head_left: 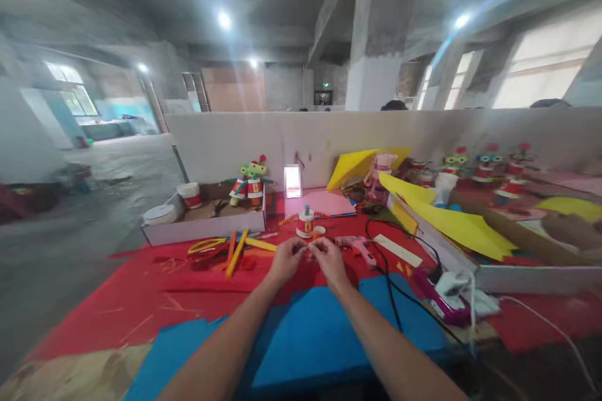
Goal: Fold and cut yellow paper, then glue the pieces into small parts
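My left hand (289,258) and my right hand (329,258) meet over the red and blue sheets, fingertips pinched close together. Whatever lies between the fingers is too small to make out. Just beyond them stands a paper-cup figure (305,224), white and red, with spiral paper arms and a blue top. A small orange-and-white cup piece (319,232) sits beside it, near my right fingertips. To the right of my right hand lies a pink glue gun (360,249). Left of my left hand are yellow paper strips (236,253) and yellow-handled scissors (205,245).
A low box (207,229) at left holds paper-cup figures (254,185) and a cup. Yellow sheets (442,219) lean over a box at right. A black cord (392,294) crosses the blue sheet (301,338). A white partition (226,138) stands behind. A purple package (444,301) lies right.
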Tool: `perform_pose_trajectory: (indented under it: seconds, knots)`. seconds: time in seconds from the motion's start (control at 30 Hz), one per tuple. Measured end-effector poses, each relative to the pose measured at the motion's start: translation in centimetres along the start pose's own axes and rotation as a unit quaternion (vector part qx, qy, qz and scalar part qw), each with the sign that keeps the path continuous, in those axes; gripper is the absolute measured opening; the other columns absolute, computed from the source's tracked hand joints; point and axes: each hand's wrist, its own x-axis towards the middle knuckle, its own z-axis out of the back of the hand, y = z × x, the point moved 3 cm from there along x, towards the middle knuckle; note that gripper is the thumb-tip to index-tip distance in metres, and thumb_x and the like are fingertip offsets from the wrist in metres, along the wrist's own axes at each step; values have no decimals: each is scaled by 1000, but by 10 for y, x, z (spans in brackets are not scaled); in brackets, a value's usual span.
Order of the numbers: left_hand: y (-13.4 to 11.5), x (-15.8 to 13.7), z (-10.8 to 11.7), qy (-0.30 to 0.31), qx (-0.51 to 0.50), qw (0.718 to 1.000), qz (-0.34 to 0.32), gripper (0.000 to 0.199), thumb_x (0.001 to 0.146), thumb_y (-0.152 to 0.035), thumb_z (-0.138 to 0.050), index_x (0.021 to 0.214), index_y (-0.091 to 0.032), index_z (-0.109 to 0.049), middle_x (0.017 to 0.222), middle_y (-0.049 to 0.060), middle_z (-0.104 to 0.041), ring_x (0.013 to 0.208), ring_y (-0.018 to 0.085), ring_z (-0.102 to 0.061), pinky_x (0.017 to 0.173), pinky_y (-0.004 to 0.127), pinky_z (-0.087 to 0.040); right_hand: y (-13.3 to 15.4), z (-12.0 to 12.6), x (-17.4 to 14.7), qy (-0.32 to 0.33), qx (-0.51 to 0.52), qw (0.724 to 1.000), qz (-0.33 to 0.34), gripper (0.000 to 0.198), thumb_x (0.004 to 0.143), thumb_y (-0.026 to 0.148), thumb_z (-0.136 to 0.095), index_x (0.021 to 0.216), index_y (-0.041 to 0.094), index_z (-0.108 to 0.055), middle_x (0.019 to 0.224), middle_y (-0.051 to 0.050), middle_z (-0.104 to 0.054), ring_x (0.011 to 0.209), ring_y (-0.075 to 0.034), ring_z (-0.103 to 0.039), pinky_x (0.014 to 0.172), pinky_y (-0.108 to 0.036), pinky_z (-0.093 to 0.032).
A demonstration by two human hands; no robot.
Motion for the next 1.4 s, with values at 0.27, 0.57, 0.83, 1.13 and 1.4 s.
perform_pose_trajectory:
  seconds: [0.27, 0.57, 0.83, 1.13, 1.4]
  knots:
    - [2, 0, -2, 12, -26, 999, 18, 13, 72, -28, -59, 68, -17, -62, 58, -2, -60, 55, 12, -51, 56, 23, -38, 1, 0, 0, -14, 28, 1000, -4, 28, 68, 47, -70, 70, 21, -60, 64, 2, -61, 56, -15, -59, 57, -28, -51]
    - [7, 2, -2, 4, -66, 997, 43, 17, 71, -32, -62, 68, -15, -62, 57, -1, -61, 53, 12, -51, 53, 22, -37, 2, -2, 0, -24, 58, 998, -12, 28, 66, 45, -73, 74, 20, -61, 66, 2, -63, 57, -15, -61, 57, -28, -53]
    - [9, 2, 1, -1, -91, 994, 62, 17, 69, -31, -66, 67, -14, -63, 57, -1, -61, 51, 11, -51, 52, 22, -37, 2, -1, -1, -31, 28, 999, -7, 28, 66, 46, -71, 71, 20, -62, 63, 0, -64, 57, -17, -62, 57, -30, -54]
    - [7, 1, 1, 4, -107, 992, 72, 19, 68, -34, -67, 69, -15, -64, 57, -1, -62, 51, 11, -52, 52, 22, -38, -1, 0, 0, -33, 29, 999, -14, 27, 68, 45, -71, 70, 19, -62, 62, 0, -64, 54, -17, -61, 53, -29, -52]
    - [5, 0, 1, -6, -125, 989, 83, 19, 66, -34, -70, 67, -15, -64, 57, -2, -61, 51, 10, -51, 51, 21, -37, -1, 0, 0, -46, 31, 998, -16, 30, 66, 47, -72, 73, 20, -59, 63, 1, -63, 52, -15, -59, 51, -28, -51]
